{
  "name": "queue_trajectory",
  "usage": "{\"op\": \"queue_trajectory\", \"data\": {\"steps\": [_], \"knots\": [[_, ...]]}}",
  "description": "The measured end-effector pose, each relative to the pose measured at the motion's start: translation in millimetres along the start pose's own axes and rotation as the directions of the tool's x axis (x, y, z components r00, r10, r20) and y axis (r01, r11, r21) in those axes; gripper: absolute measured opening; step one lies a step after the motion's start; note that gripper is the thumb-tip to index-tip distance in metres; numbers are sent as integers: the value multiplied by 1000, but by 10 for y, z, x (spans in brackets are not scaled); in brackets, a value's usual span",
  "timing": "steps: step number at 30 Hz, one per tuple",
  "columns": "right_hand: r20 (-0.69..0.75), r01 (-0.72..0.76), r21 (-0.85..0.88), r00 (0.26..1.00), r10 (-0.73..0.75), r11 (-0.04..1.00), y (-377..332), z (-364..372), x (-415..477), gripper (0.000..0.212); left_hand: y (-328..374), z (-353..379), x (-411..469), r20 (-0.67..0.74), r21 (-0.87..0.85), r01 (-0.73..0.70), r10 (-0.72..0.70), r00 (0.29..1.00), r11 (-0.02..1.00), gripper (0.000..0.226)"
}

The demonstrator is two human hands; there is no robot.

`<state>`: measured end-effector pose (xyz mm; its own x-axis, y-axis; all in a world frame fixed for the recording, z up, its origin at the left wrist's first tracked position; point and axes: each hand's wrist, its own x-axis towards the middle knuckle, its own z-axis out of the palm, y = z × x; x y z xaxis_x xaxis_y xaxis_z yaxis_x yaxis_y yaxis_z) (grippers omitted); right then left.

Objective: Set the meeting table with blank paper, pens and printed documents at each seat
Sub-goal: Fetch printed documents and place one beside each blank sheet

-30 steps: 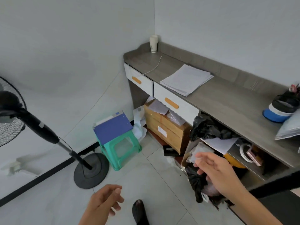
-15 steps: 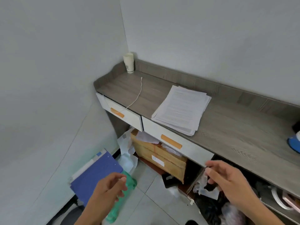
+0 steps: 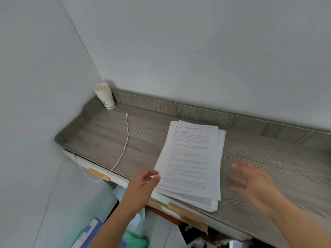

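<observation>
Your loose, empty left hand (image 3: 145,181) and spread-fingered right hand (image 3: 250,183) flank the white printed-paper stack (image 3: 193,163) on the grey wood-grain worktop (image 3: 279,163).

Grey wood-grain counter (image 3: 268,167), streaky darker lines all over. White printed documents (image 3: 191,158) with faint grey rows of text. Cream paper cup (image 3: 105,96), small dark logo. White cable (image 3: 125,140), white drawer fronts (image 3: 120,179), tan handles (image 3: 99,174). Blue folder (image 3: 99,231) and mint-green stool (image 3: 138,238) below. Plain pale grey walls (image 3: 197,51).
</observation>
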<state>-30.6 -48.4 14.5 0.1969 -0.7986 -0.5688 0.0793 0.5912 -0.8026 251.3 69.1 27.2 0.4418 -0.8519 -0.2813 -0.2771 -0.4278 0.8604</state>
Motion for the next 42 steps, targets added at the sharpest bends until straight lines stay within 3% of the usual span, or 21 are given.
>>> {"op": "queue_trajectory", "data": {"steps": [2,5,7,9,12,15,18,21,24,26,29,32,35,42], "knots": [[14,-108,70,994,107,992,-129,61,225,11,111,81,380,18,42,-11,10,1000,999,12],[37,-218,38,975,217,975,-212,104,471,12,149,226,785,65,126,13,-21,998,992,31],[51,-254,-16,966,254,967,-252,147,589,25,123,308,961,123,229,9,-38,992,973,40],[32,-250,-88,967,254,964,-255,223,680,35,55,371,1058,194,403,-71,-10,981,913,45],[14,-226,-213,972,234,951,-265,389,773,29,-19,380,1088,255,590,-197,51,966,783,48],[9,-201,-322,976,215,925,-282,575,877,19,-80,362,1098,288,635,-262,92,953,727,49],[11,-48,-352,998,55,935,-206,814,965,20,-138,330,1103,305,637,-306,134,943,708,48],[-11,52,-373,998,-60,926,-189,963,849,24,-172,236,1209,246,468,-250,148,958,848,52],[38,205,-362,978,-205,909,-337,1000,645,18,95,16,1443,106,80,-65,56,993,995,85],[94,338,-369,940,-327,866,-500,1023,493,17,442,-172,1597,124,-181,-75,99,987,981,92],[154,511,-294,859,-488,808,-817,1077,298,25,1063,-388,1658,193,-448,-223,337,921,866,57],[135,622,-211,783,-607,754,-1116,1124,213,25,1462,-487,1627,198,-521,-323,481,854,790,40],[114,622,-163,783,-612,766,-1232,1094,271,29,1545,-464,1676,228,-510,-349,515,826,786,40],[90,482,-189,876,-474,855,-654,1008,568,40,958,-167,1780,381,-399,-147,309,872,905,41]]}}
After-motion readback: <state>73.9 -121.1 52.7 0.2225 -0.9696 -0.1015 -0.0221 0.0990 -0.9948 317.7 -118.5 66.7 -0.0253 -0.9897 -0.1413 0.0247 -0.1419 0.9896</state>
